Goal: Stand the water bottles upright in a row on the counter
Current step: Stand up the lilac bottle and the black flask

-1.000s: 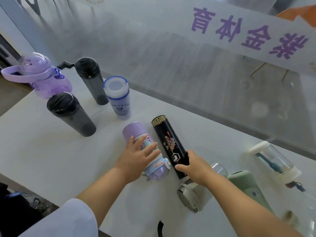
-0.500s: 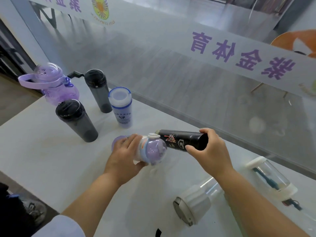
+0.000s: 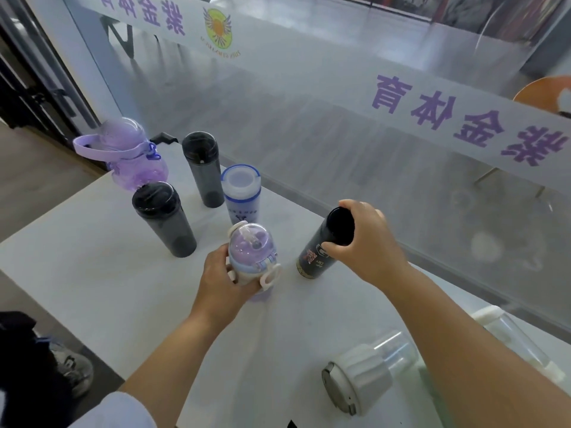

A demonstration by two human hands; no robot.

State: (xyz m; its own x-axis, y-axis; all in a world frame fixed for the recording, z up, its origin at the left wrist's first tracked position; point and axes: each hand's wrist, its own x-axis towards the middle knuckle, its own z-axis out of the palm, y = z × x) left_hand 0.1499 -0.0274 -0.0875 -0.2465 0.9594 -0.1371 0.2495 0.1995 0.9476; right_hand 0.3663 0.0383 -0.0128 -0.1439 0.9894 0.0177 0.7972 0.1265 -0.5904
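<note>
My left hand [image 3: 224, 279] grips a small purple bottle [image 3: 251, 257] with a domed lid, standing upright on the white counter [image 3: 92, 273]. My right hand [image 3: 367, 245] holds the top of a black flask [image 3: 324, 251], which stands slightly tilted just right of it. Behind them stand a white bottle with a blue rim [image 3: 241, 193], two dark grey tumblers [image 3: 162, 217] [image 3: 202, 166] and a round purple jug [image 3: 129, 156]. A clear bottle with a white cap [image 3: 364, 375] lies on its side under my right forearm, and another clear bottle [image 3: 506, 335] lies at the right edge.
A frosted glass panel [image 3: 340, 149] with purple lettering runs along the counter's far side, close behind the bottles. The counter's near edge drops to the floor at lower left, where a shoe [image 3: 71, 366] shows.
Both hands have lifted their bottles from lying to standing: the purple bottle now rests on its base and the black flask has swung up, base on the counter.
</note>
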